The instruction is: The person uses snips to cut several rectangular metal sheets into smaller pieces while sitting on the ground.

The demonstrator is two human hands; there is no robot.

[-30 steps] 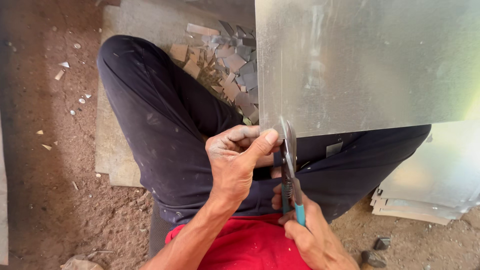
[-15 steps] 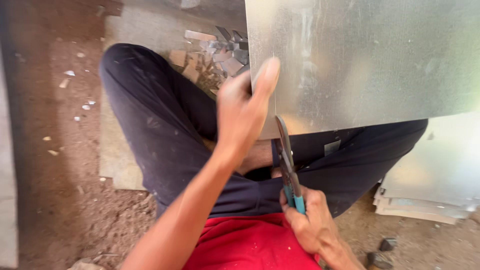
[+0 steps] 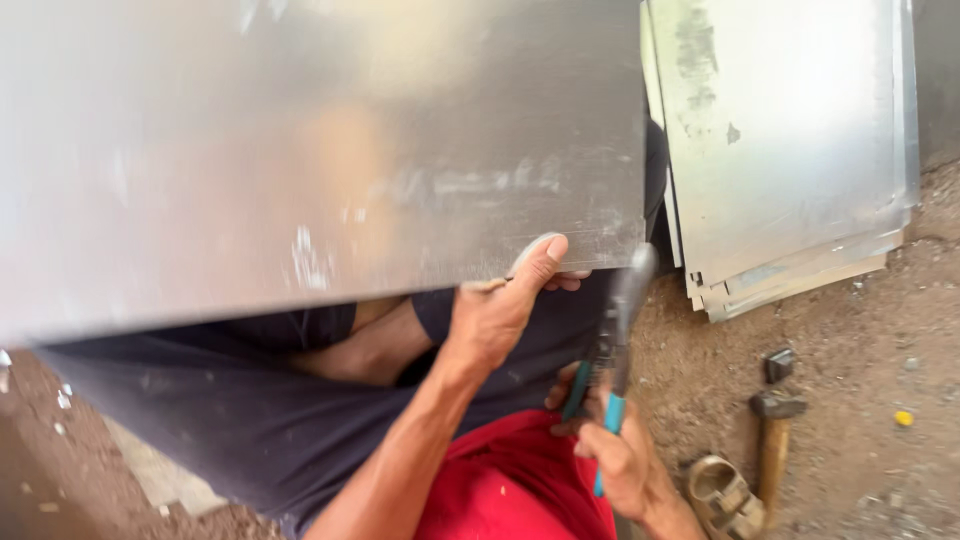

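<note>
Head view, looking down on a seated person in dark trousers and a red shirt, on bare earth.

Metal sheet (image 3: 320, 150): large, grey, fills the frame from 9 through 12 to about 2 o'clock, lying across the lap. Its near edge runs slanting from lower left up to the corner near centre-right.

Left hand (image 3: 495, 315): just right of centre, closed on the sheet's near edge, thumb on top, fingers curled under. Pinching bare cut edge.

Right hand (image 3: 615, 455): at 5 o'clock, wrapped around the blue-handled tin snips (image 3: 610, 340). Blades point up toward the sheet's corner, tip just beside it; whether they bite the metal I cannot tell, the tip is blurred.

Around: stack of metal sheets (image 3: 790, 130) on the ground at 2 o'clock; hammer (image 3: 772, 440) and a sandal (image 3: 722, 495) at 4 to 5 o'clock.

Risks, as judged:
- Left thumb sits near the snip blades; a slip of the sheet or a hasty bite could nick it.
- Raw sheet edge against bare fingers could slice skin if the sheet slides.
- Sheet is wide and held at one point only; it could sag or swing, twisting the cut line.
- Offcuts could drop onto the legs.
</note>
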